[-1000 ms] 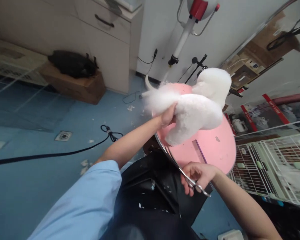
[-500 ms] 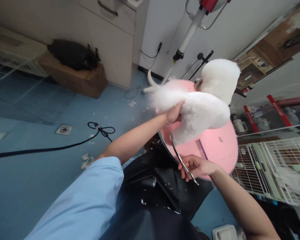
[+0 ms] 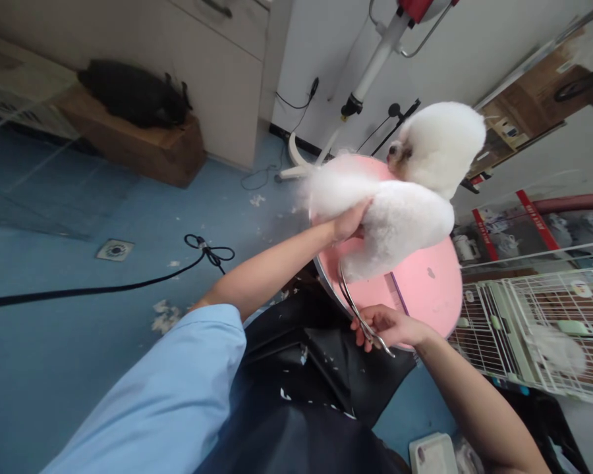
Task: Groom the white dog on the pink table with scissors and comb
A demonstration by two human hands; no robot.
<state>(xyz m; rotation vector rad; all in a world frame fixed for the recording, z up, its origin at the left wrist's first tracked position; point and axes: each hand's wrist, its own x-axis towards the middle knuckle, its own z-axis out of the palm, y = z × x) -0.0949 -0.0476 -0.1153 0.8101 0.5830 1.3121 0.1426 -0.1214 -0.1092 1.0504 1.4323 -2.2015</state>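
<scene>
A fluffy white dog [image 3: 408, 220] stands on a round pink table [image 3: 439, 283], its head turned to the left. My left hand [image 3: 350, 220] is closed around the base of its bushy tail [image 3: 343, 184], some fingers hidden in fur. Scissors [image 3: 350, 299] with long, curved blades are in my right hand [image 3: 383, 326], fingers at the handles. The blades are slightly parted, their tips by the fur of a hind leg [image 3: 358, 263]. A comb with a purple spine [image 3: 399, 293] lies on the table beside the leg.
White wire cages [image 3: 548, 329] stand to the right, a white animal [image 3: 558, 349] inside one. A black cable [image 3: 103, 289] crosses the blue floor, where tufts of fur [image 3: 165, 317] lie. A cardboard box [image 3: 143, 145] holds a dark bag. A white stand arm [image 3: 375, 66] rises behind.
The dog's head has turned further toward the camera, showing its muzzle. The scissor blades have parted slightly. My left hand keeps its hold on the tail, and the view has shifted a little.
</scene>
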